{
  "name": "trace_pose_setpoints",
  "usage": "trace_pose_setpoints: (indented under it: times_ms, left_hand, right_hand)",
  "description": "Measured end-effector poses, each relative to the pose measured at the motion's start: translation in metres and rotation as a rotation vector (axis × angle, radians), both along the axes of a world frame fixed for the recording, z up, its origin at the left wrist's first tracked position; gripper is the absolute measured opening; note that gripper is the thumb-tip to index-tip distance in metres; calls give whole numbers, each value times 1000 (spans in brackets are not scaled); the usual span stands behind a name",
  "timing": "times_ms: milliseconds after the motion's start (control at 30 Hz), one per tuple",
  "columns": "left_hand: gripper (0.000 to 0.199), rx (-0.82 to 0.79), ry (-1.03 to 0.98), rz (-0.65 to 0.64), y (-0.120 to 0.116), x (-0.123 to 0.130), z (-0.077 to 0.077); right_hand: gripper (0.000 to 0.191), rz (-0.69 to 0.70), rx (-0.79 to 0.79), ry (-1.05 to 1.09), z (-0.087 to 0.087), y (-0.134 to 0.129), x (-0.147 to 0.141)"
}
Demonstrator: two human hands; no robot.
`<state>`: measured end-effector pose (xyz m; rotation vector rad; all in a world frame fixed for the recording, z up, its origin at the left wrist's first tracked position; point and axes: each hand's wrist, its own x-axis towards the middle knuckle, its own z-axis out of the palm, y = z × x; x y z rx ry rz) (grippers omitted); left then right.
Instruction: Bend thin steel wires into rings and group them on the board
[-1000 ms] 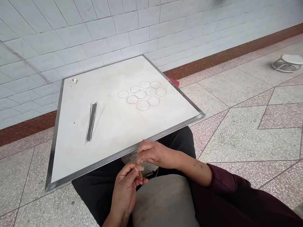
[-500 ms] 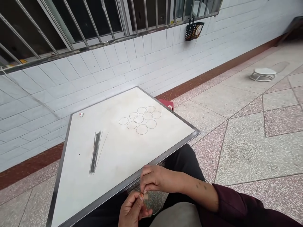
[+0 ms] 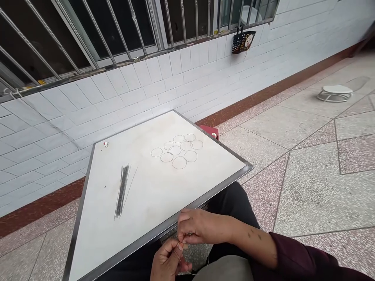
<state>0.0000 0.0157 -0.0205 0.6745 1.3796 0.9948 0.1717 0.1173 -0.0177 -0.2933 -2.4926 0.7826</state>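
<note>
Below the table's near edge, my left hand [image 3: 168,260] pinches a thin wire bent into a loop [image 3: 208,255]. My right hand [image 3: 195,226] is closed on the same wire, its fingertips touching those of my left hand. The loop hangs over my lap to the right of the fingers. On the white table [image 3: 146,195] lies a bundle of thin dark straight wires [image 3: 122,191], with a few stray ones beside it. Several thin wire rings [image 3: 179,162] lie in a cluster farther right, some touching or overlapping.
A small white and red object [image 3: 106,144] sits near the table's far left corner. Behind are a tiled wall [image 3: 140,86], barred windows and a hanging black basket [image 3: 243,41]. A red stool [image 3: 209,131] shows past the table; a white round stool [image 3: 335,93] stands right.
The view has shifted slightly, so table and wall appear a little farther right and lower. Both hands still hold the wire loop with fingertips together.
</note>
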Motion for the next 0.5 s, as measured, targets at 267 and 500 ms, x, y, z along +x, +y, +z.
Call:
trace_pose_setpoints:
  times_ms: [267, 500]
  left_hand:
    - [46, -38, -95, 43, 2, -7, -8]
    - [49, 37, 55, 25, 3, -2, -9]
  right_hand:
    - [4, -63, -21, 30, -5, 0, -2]
    - [11, -67, -103, -13, -2, -3, -3]
